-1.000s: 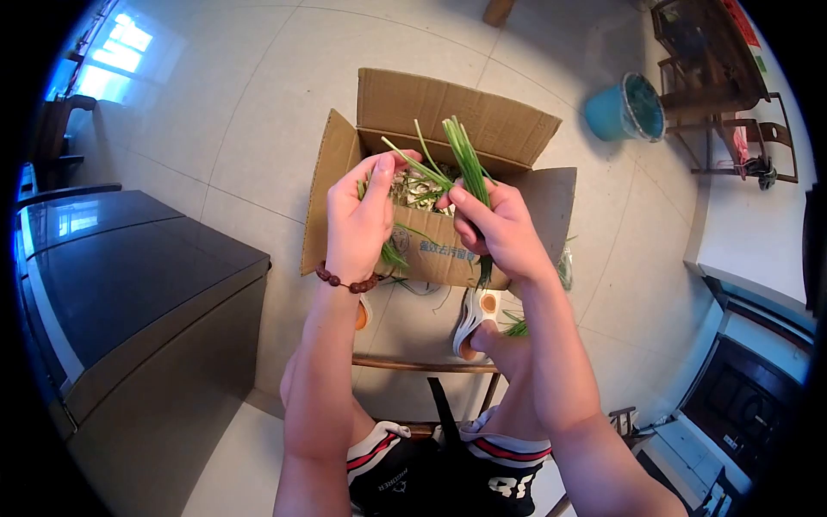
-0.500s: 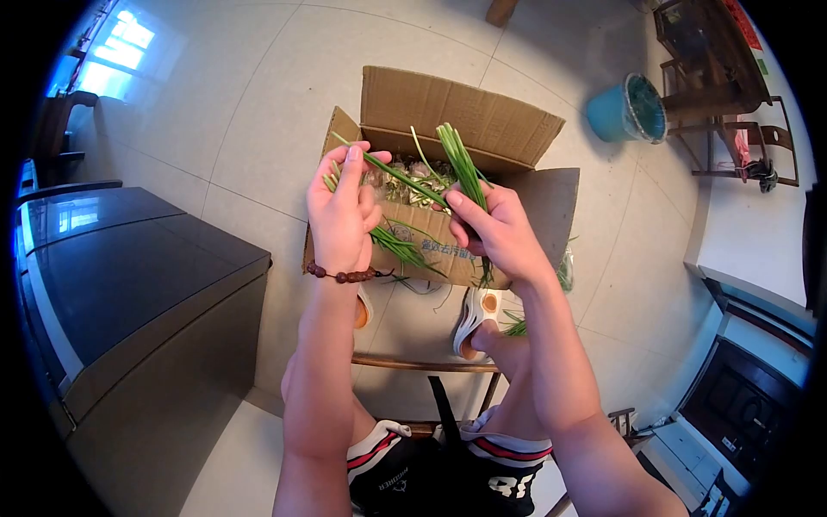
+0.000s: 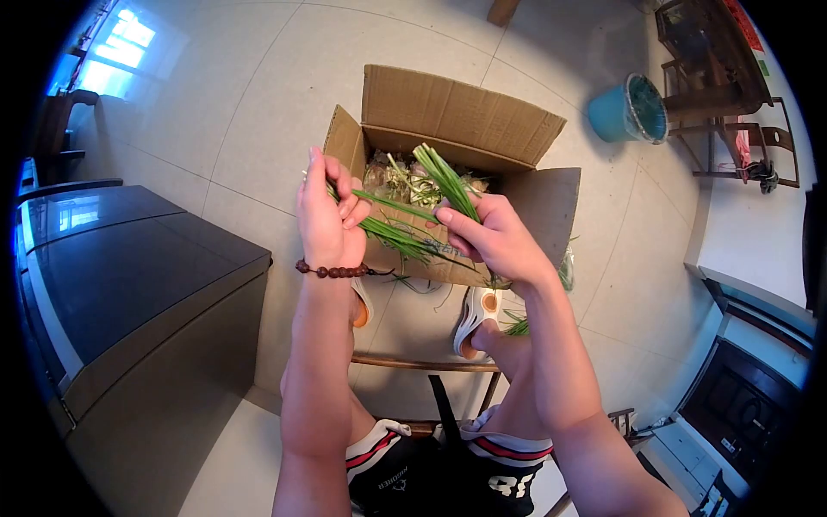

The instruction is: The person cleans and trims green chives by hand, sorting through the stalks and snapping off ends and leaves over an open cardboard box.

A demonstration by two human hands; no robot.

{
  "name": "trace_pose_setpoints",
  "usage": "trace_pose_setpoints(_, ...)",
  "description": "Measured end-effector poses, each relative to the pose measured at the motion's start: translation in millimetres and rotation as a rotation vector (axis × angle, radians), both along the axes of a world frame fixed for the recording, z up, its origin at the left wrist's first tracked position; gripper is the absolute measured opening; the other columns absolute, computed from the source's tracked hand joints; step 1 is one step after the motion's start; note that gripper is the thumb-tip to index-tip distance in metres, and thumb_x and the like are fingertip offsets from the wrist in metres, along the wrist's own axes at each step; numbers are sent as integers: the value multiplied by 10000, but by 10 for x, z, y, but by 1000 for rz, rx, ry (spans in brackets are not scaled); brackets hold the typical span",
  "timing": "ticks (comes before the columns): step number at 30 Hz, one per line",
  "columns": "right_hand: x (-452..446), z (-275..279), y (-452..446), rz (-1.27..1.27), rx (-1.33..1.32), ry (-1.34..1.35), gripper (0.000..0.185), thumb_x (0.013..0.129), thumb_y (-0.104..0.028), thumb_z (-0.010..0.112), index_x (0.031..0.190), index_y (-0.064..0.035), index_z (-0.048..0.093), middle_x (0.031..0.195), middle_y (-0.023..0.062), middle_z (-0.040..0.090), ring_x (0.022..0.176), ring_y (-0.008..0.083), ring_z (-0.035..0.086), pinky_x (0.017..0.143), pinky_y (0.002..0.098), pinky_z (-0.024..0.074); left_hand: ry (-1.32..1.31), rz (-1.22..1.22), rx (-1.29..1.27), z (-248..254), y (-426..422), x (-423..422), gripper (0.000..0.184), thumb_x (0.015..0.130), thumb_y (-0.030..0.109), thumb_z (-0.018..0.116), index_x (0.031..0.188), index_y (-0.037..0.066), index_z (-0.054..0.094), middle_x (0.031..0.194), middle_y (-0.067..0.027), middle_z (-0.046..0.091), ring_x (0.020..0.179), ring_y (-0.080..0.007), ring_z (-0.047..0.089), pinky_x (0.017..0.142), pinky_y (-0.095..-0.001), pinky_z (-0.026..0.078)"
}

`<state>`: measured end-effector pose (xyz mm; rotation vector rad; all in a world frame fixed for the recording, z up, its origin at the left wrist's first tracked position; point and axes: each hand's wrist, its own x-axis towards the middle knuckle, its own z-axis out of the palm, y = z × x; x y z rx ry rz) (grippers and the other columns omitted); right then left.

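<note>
Left hand (image 3: 330,220) loosely curled around a green bunch, the left bunch (image 3: 401,238), which sticks out past the palm toward lower right. Right hand (image 3: 493,228) pinches a second, upright-tilted one, the right bunch (image 3: 446,177), between thumb and fingers. One long stalk (image 3: 394,205) spans the gap, reaching from the left fingers to the right thumb. Both bunches sit above the near side of the box (image 3: 461,112).

Progress, judged from layout: partway. Greens are split between two hands, fairly neat on the right; pale scraps (image 3: 419,183) already lie in the box. Left over: the spanning stalk belongs to neither bunch cleanly, and loose greens (image 3: 518,325) lie on the floor beside the right shoe (image 3: 475,320). Exact count can't be told.

Bead bracelet (image 3: 332,270) on left wrist; shorts (image 3: 495,461) below. Wooden bar (image 3: 413,366) crosses in front of the knees.

No bench under the work: box stands on the tiled floor (image 3: 284,69), flaps open, clear bag (image 3: 566,269) just beside its right side. Dark cabinet (image 3: 146,284) at left. Farther off, blue bucket (image 3: 612,116) with liner, near wooden furniture (image 3: 715,60); bright window light (image 3: 122,43) top left.
</note>
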<state>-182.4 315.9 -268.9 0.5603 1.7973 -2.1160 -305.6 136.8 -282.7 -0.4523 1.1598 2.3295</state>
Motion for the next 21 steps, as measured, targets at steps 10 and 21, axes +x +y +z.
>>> trace_pose_setpoints(10,19,30,31,68,67,-16,286,1013,-267,595,851,-36,640,602,-51,517,533,38,417,488,243,332,-32,108,-50,-72,12,-20,402,1084,381,412,760,144,400,598,28,326,634,-122,418,790,-304,510)
trace_pose_setpoints(21,7,7,16,85,61,19,279,1004,-256,607,852,-25,639,607,-28,534,566,51,449,518,253,362,-168,37,81,31,19,-27,399,1056,462,460,845,123,469,585,35,324,570,-84,403,610,-254,443)
